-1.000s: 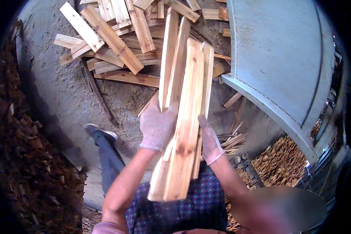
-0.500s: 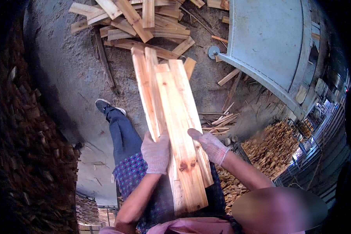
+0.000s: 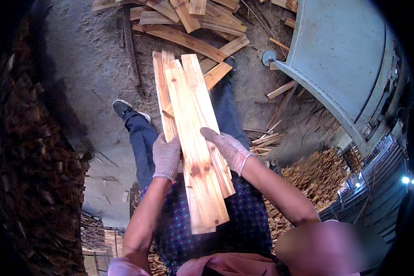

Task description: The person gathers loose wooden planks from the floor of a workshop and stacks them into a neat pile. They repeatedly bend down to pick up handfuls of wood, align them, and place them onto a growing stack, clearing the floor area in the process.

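Observation:
A loose bundle of several pale wooden boards [image 3: 188, 119] lies lengthwise over my lap, pointing away from me. My left hand [image 3: 166, 156], in a whitish knitted glove, grips the bundle's left edge. On the right edge, my gloved right hand [image 3: 227, 149] is closed with its dark-tipped thumb pressed on the top board. That top board has brown knots near its lower end. The boards' ends are uneven, and a narrower board [image 3: 160, 87] stands out along the left side. Fingers beneath the boards are hidden.
A heap of loose boards [image 3: 184, 41] lies on the dirt floor ahead. At the right stands a large grey metal panel [image 3: 336, 60], with wood scraps [image 3: 267, 140] below it. Stacked wood [image 3: 32, 175] rises on the left; a pile of short pieces [image 3: 313, 177] is at the right.
Both hands and the boards have shifted left and slightly farther from me. The boards on the left have closed in against the bundle. My right leg now shows beside it.

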Demonstrator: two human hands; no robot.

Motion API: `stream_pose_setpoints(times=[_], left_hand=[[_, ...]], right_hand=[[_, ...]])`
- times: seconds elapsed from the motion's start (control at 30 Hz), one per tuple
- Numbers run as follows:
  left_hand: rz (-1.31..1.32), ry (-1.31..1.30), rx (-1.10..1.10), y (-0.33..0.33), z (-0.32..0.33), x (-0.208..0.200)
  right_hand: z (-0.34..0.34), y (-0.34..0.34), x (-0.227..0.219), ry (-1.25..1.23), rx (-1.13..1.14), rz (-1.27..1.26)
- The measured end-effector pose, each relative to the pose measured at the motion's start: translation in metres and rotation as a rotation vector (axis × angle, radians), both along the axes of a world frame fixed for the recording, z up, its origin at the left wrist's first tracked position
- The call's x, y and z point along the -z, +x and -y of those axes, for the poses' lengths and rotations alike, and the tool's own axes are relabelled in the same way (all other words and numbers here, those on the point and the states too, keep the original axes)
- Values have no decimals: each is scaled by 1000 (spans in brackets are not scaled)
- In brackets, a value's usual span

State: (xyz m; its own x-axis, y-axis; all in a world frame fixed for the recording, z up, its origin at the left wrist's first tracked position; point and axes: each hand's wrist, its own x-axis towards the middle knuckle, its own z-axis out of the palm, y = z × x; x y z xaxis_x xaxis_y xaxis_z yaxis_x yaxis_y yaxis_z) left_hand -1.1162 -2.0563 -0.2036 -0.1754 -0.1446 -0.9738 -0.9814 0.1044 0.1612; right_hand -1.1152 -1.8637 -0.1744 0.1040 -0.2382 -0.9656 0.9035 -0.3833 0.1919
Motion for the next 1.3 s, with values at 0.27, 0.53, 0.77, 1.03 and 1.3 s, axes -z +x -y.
stream_pose_setpoints(times=[0.27,0.53,0.77,1.03,1.3], left_hand=[[273,479,-486,27,29,39],[151,684,-790,-12,48,108],[122,665,-672,-18,54,154],[68,398,-740,-44,38,141],[110,545,-762,-48,57,168]], right_hand=[[-2,24,37,-18,96,-51],[-6,-6,151,-81,267,-13],[3,-11,159,-42,202,-114],[9,-11,196,-65,361,-23],[6,-14,189,-51,291,-13]])
